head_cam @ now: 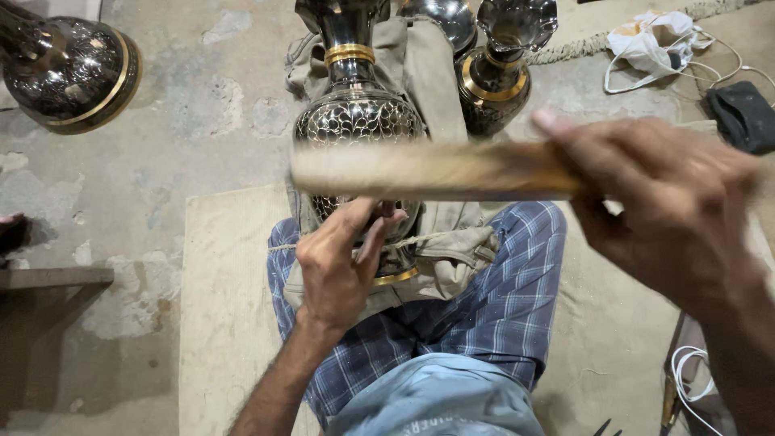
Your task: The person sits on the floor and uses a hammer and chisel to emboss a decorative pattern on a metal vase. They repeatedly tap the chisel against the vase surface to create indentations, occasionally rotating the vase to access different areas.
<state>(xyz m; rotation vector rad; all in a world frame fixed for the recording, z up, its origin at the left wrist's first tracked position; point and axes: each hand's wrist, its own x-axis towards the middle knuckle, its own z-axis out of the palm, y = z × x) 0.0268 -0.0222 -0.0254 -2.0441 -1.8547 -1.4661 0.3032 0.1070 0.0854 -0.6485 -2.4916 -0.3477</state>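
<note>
I saw the left hand [339,270] pinch a small tool against the engraved vase [359,121]; the right hand [662,198] gripped a blurred wooden stick [436,171].

The vase [358,121] is glossy dark metal, finely engraved, with polished brass-coloured bands. It lies on coarse beige cloth [452,242]. The stick [436,171] looks like pale matt wood. The floor [161,161] is rough, patchy concrete; the trousers [476,315] are checked woven cotton.

A vase [355,121] is lying on a cloth [452,242] across the person's lap, a stick [428,171] is crossing above it, and a second vase [496,73] is standing behind on the right, a third [69,73] far left on the floor [178,121].
</note>
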